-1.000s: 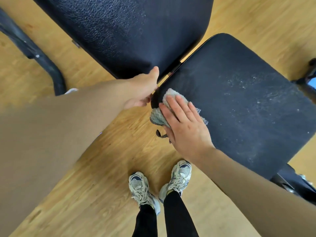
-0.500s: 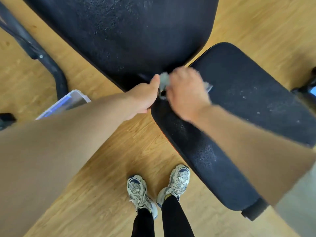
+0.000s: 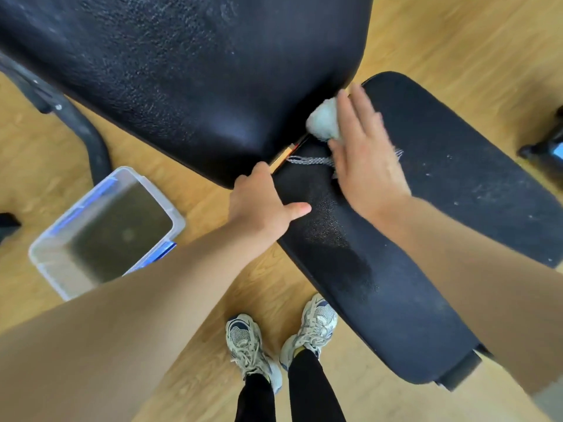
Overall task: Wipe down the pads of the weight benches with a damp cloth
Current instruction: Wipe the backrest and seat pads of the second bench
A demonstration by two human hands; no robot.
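cloth point(image 3: 324, 121) lies bunched under right hand point(image 3: 367, 161), seemingly pressed against seat pad point(image 3: 457, 193).

Light wood-plank floor point(image 3: 457, 41): carries black tubular bench frame point(image 3: 86, 132), clear rectangular plastic tub with blue handles point(image 3: 54, 275), and a pair of grey-white mesh trainers point(image 3: 246, 342).

Black textured seat pad point(image 3: 396, 315): pale specks on far half, darker patch by near edge. Crumpled pale grey cloth point(image 3: 324, 120) lies at its rear end, under flat right hand point(image 3: 365, 159). Left hand point(image 3: 262, 205) grips near corner, thumb on top.
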